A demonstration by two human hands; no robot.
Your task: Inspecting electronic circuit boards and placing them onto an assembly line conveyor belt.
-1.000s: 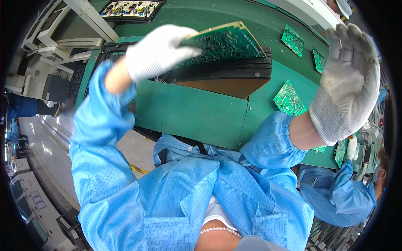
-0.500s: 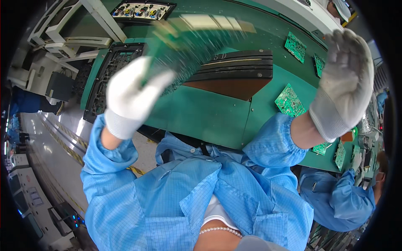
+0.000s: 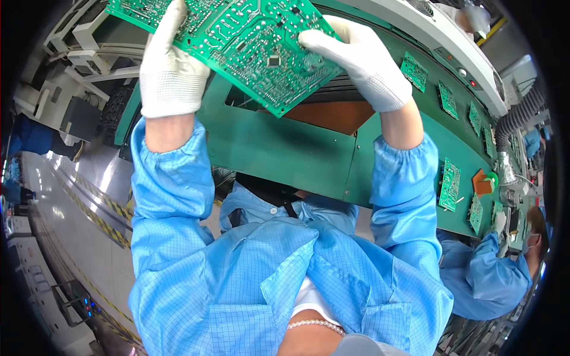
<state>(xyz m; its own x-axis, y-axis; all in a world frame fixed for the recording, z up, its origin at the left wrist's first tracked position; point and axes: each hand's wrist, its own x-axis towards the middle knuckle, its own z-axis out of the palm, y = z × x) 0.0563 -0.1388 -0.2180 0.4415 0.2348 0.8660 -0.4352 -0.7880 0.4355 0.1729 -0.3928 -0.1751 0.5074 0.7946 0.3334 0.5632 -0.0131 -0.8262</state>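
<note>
Head view: note green rectangular circuit board (image 3: pixel 255 47), tilted, gripped between white-gloved left hand (image 3: pixel 169 62) and white-gloved right hand (image 3: pixel 363 56). Observe both partly closed on opposite edges.

Green workbench (image 3: pixel 285 157), brown-faced block (image 3: pixel 335 117) partly hidden toward its middle, several green circuit boards (image 3: pixel 449 184) spaced along its right-hand stretch, small orange-brown piece (image 3: pixel 481 183) near the boards.

The head-worn fisheye looks steeply down from close above the blue checked jacket (image 3: pixel 237 267), across the near edge of the green workbench (image 3: pixel 279 148).
</note>
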